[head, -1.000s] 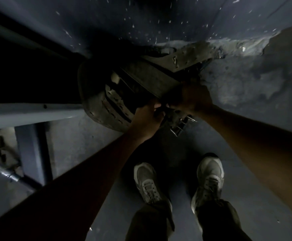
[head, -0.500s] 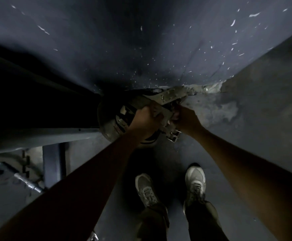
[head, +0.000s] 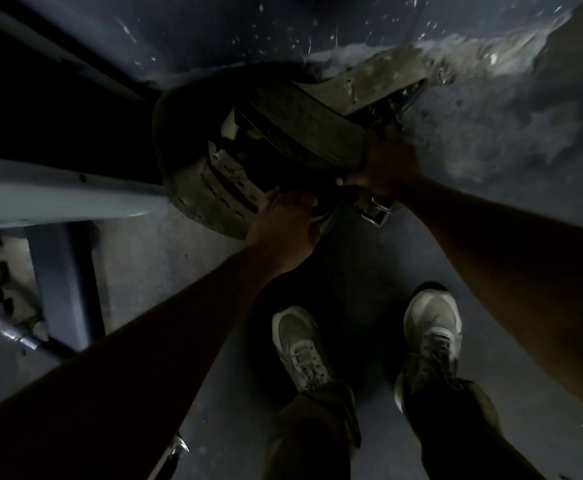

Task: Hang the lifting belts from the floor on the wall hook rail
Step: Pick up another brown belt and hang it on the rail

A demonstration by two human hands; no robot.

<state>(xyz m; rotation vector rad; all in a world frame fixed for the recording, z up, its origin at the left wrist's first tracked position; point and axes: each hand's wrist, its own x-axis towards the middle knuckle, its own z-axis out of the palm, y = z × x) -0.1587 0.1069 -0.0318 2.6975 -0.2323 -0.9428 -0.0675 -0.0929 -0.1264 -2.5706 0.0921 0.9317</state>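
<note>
Both hands' fingers [head: 341, 181] are hidden in the dark, coiled lifting belts [head: 276, 133].

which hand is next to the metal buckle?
The right hand: the metal buckle hangs just below it. The left hand grips the coiled belts farther left.

Lifting belts [head: 266, 150]: bundle of worn, dusty, dark leather belts curled into rough coil, upper centre of frame, near foot of wall. Wide padded belt forms outer loop; narrower straps with rows of punched holes nested inside. One pale strap end [head: 363, 88] sticks out toward upper right. Metal double-prong buckle [head: 375, 211] dangles at bundle's lower right.
</note>
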